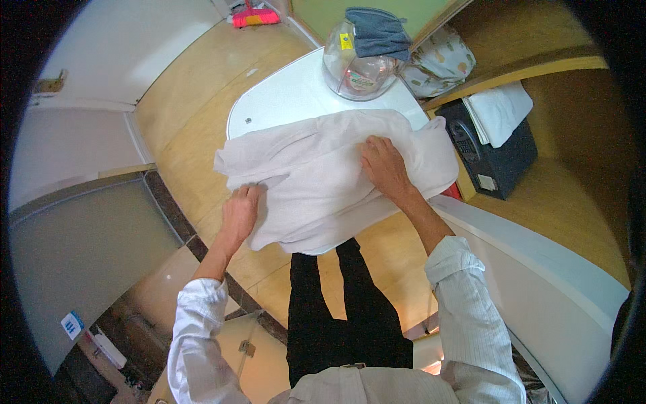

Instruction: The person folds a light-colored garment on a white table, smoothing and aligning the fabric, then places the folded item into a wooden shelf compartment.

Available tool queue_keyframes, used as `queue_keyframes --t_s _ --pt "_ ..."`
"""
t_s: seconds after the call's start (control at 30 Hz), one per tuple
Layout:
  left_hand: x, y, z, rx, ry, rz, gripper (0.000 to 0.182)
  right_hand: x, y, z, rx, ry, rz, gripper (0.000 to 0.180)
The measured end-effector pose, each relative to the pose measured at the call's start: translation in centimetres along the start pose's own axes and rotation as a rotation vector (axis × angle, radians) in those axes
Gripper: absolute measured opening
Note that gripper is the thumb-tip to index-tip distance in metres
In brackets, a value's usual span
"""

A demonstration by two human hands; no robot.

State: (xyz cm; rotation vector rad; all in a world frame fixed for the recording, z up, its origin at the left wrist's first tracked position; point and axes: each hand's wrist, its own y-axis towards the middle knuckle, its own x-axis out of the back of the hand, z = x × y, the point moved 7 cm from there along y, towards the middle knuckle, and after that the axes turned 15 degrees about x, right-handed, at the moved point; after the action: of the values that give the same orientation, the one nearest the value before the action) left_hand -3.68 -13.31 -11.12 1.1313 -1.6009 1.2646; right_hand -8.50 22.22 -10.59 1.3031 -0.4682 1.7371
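Note:
A white cloth, possibly a garment (313, 166), lies loosely spread and creased over a white round-ended table (282, 108), hanging past its near edge. At the cloth's left edge, my left hand (241, 212) pinches the fabric, lifting a small fold. My right hand (384, 164) rests on the upper right part with its fingers curled into the fabric. The fingertips of both hands are partly hidden. Behind the cloth, on the table, stands a clear rounded container (335, 70) with a grey-blue cloth (378, 33) draped over its top.
On a wooden shelf at right sits a black safe with a keypad (509, 166), a folded white towel (499, 111) on top. A patterned bag (439, 63) is beside the container. A frosted glass panel (96, 242) stands at left. A pink-and-orange brush head (255, 17) lies on the far floor.

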Motion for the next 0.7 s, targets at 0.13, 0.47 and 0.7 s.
queue_keyframes --t_s 0.13,0.47,0.7 --pt "1.1 4.3 -1.0 -0.106 -0.078 -0.213 0.022 -1.1 3.1 1.8 0.109 -0.156 0.067 0.018" --pt "0.3 5.3 -0.6 -0.321 0.02 -0.291 0.033 -1.6 1.7 -2.9 0.036 -0.058 0.119 0.017" --pt "-2.4 6.1 7.5 0.583 -0.599 0.065 0.049 -1.6 0.5 -0.1 0.077 0.073 0.042 0.014"
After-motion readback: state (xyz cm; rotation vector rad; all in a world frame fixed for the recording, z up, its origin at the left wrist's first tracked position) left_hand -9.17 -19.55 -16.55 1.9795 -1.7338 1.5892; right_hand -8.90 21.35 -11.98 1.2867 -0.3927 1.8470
